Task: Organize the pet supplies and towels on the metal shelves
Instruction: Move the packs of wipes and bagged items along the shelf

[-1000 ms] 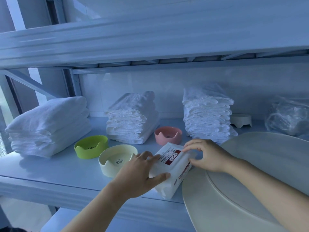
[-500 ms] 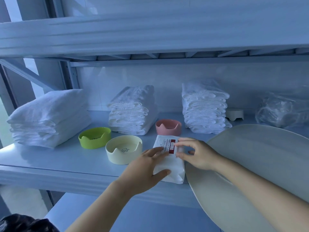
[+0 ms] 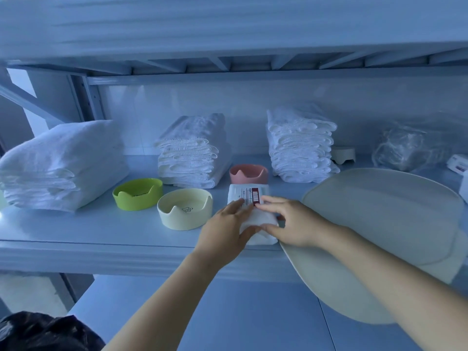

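Note:
A white soft pack with a red label (image 3: 249,195) lies flat on the metal shelf (image 3: 76,229), just in front of a pink pet bowl (image 3: 248,173). My left hand (image 3: 225,231) presses on its near left side and my right hand (image 3: 291,221) holds its near right side. A cream bowl (image 3: 184,207) and a green bowl (image 3: 138,193) stand to the left of the pack. Three stacks of folded white towels sit along the back: a thick one (image 3: 63,163) at the left, one (image 3: 195,150) in the middle, one (image 3: 300,145) to the right.
A large pale oval tray (image 3: 379,224) overhangs the shelf's front edge at the right, under my right forearm. Behind it lie a clear plastic bag (image 3: 410,148), a small cream stand (image 3: 344,154) and a white box (image 3: 458,165). Another shelf board runs close overhead.
The pack has turned from tilted on its side to lying flat with its label up, and slid back toward the pink bowl. Both hands stayed on it.

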